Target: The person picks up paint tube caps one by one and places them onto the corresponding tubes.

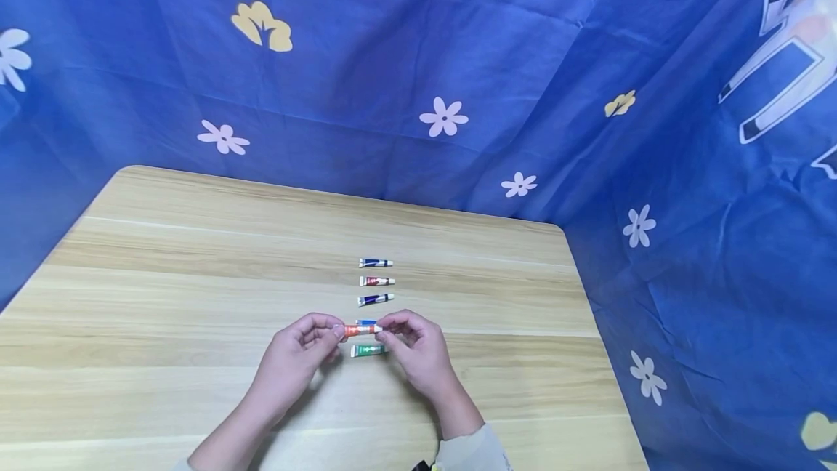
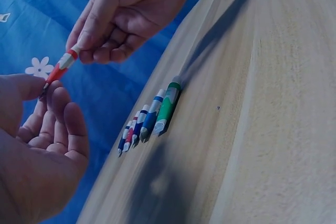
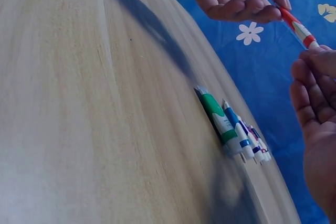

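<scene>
Between both hands, raised above the table, is an orange paint tube (image 1: 359,330) with a white cap. My left hand (image 1: 293,359) pinches its flat crimped end between thumb and forefinger. At the cap end, the thumb and fingertips of my right hand (image 1: 421,356) pinch it. Below it on the table lies a green paint tube (image 2: 168,106). A lighter blue tube (image 2: 151,115) lies beside the green one, and in the head view the orange tube partly hides it. Farther off, a dark blue tube (image 1: 375,299), a red tube (image 1: 377,281) and another dark blue tube (image 1: 375,263) continue the column.
The pale wood-grain table (image 1: 196,275) has rounded far corners. Blue cloth (image 1: 366,78) printed with flowers hangs behind it and along the right side. Shadows of the arms fall across the tabletop near the tubes.
</scene>
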`<state>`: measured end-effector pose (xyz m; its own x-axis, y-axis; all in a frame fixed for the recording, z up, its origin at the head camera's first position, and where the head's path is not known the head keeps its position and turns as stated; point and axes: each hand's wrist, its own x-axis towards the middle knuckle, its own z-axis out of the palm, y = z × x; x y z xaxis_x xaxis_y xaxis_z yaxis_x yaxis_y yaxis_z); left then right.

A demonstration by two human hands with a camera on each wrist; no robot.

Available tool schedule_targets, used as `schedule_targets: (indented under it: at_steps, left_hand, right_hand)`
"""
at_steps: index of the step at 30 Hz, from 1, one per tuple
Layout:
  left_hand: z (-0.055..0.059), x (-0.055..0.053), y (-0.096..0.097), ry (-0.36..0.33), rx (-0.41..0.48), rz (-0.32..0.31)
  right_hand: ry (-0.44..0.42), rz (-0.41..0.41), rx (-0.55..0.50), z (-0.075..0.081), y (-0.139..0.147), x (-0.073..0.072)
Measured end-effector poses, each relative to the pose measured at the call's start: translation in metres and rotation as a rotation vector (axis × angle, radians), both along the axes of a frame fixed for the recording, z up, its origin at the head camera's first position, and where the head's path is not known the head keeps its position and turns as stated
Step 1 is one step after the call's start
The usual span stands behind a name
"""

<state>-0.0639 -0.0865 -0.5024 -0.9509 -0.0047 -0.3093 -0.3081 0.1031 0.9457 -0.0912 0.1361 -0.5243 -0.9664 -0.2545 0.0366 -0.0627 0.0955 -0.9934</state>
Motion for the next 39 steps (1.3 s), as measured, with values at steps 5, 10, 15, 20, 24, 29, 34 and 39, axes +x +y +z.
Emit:
schedule_targets:
  at_steps: [5,10,15,20,24,29,34,39]
  left_hand:
    - [0.0019,-0.0003,0.0007,0.014,-0.007,-0.01]
    - [0.0038,-0.0005,0.0017,0.017,-0.027,-0.015]
    - [0.0034,-0.0012,0.0018,0.023,-0.058,-0.019]
    - [0.0022,-0.0006,0.0026,0.047,-0.127,-0.022]
    - [0.0026,0.0007,0.0041,0.081,-0.183,-0.022]
    - [0.0002,0.0007,0.0051,0.131,-0.24,-0.027]
    - [-0.0038,0.0019,0.0069,0.273,-0.353,-0.036]
    - [-0.0023,0.0029,0.0076,0.447,-0.459,-0.06]
  right_hand:
    - [-0.036,-0.01,-0.011,-0.0006,0.0004,-0.0014]
    - [-0.056,-0.041,-0.013,-0.0039,0.0003,-0.0018]
    - [-0.098,-0.063,-0.059,-0.0053,-0.0033,-0.0025]
    - [-0.176,-0.077,-0.082,-0.0051,-0.0068,-0.0031]
    - [-0.226,-0.082,-0.097,-0.0041,-0.0073,-0.0031]
    - [-0.293,-0.081,-0.133,-0.0026,-0.0055,-0.0033]
    - [-0.368,-0.077,-0.17,-0.0032,-0.0037,-0.0026]
    - [-0.377,-0.057,-0.171,-0.0054,-0.0029,-0.0006]
